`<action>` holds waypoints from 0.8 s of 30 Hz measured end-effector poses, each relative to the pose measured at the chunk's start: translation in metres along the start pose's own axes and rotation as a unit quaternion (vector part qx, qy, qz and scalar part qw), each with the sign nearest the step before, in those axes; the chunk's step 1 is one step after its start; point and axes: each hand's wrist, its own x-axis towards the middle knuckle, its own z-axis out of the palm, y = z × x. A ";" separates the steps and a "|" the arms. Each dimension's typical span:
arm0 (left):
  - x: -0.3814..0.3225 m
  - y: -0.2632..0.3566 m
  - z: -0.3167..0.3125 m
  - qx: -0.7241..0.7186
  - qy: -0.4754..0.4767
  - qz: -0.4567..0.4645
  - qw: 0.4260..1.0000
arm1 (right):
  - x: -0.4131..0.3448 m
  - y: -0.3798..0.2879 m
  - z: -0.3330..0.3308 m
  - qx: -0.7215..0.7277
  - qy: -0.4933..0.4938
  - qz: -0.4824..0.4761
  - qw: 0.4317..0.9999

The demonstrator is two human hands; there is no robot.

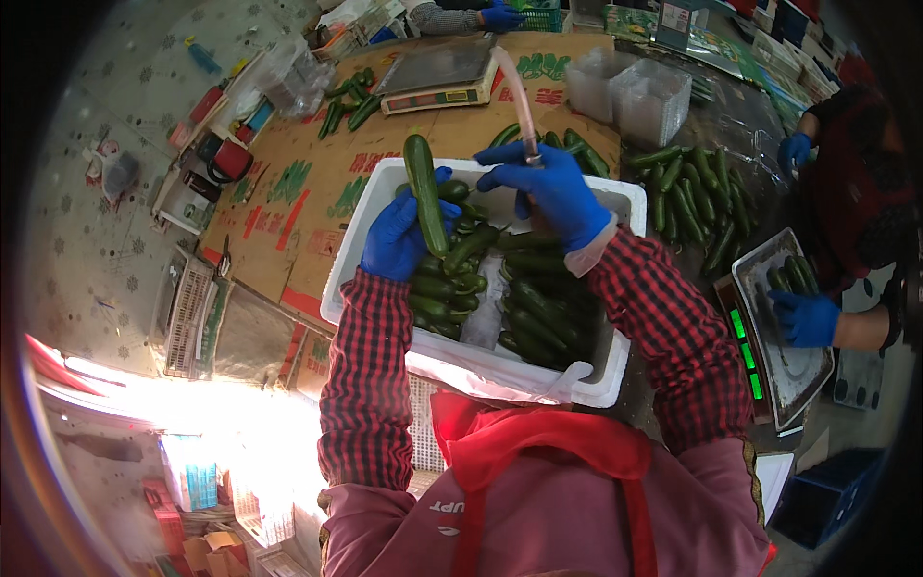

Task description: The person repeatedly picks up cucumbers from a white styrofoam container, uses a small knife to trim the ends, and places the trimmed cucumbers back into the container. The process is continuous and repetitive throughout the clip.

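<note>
My left hand, in a blue glove, holds a green cucumber upright over the left side of a white foam box. In my right hand, also gloved, is a pale pink, curved, tube-like tool with a metallic collar near my fingers. Its far end points away from me, and its exact kind is unclear. Below my hands, several cucumbers lie in two groups in the box. Between the groups runs a strip of clear plastic.
Beyond the box stand a platform scale and clear plastic containers. Loose cucumbers lie to the right. There, a co-worker's gloved hand holds cucumbers on a second scale. Scissors rest at the table's left edge.
</note>
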 end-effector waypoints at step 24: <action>-0.001 -0.008 0.022 0.085 0.016 -0.241 0.967 | 0.002 0.049 -0.002 -0.438 0.092 -0.294 0.844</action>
